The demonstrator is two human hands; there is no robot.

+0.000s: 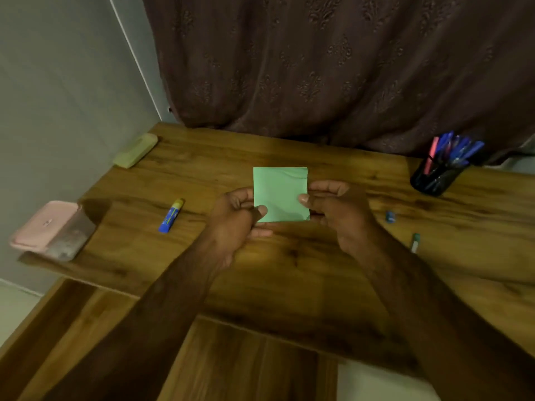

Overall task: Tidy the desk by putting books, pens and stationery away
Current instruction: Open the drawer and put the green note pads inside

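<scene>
Two hands hold one green sticky-note pad (280, 195) above the middle of the wooden desk (289, 256), and I locate everything else from that grip.

Far left of the grip, a pink-lidded box (46, 227) sits at the desk's left edge; I judge it a likely store for small stationery. Beyond it, against the wall, lies a pale green case (136, 150).

Just left of the grip, a blue glue stick (171, 216) lies flat on the desk, not yet put away.

My left hand (237, 224) pinches the pad's lower left edge, thumb on top and fingers beneath. My right hand (335, 209) pinches the right edge the same way. I judge the two-sided hold keeps the loose sheets square and flat before stowing.

Right of the grip, a small blue item (390, 216) and a green-capped pen-like item (415, 243) lie apart on the desk; both are too blurred to name further.

Far right and beyond, a black pen holder (437, 178) stands upright, already filled with blue pens.
</scene>
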